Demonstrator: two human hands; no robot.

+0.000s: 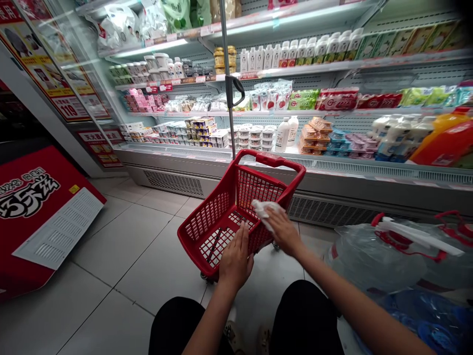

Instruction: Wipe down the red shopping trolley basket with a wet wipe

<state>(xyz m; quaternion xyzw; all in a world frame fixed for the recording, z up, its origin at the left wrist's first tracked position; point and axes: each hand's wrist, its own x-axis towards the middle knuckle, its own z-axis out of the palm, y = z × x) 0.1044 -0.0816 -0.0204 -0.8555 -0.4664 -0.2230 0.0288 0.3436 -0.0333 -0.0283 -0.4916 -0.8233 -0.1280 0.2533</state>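
A red shopping cart [210, 214] with a latticed basket and small wheels stands on the floor in front of my knees. My left hand [235, 261] rests against the basket's near side, its fingers stretched out over the rim with nothing held. Over the right side of the basket, my right hand [283, 229] presses a crumpled white cloth [261, 208] under its fingers. The cloth lies at the rim, and its underside is hidden. Toward the refrigerator, the cart's red handle [271, 159] rises at the far end.
An open refrigerator [173, 170] with stocked shelves runs behind the cart, a door handle [234, 91] upright before it. To the right stand large clear water bottles [391, 256] with red handles. A red cabinet [48, 217] sits at the left on the tiled floor [121, 276].
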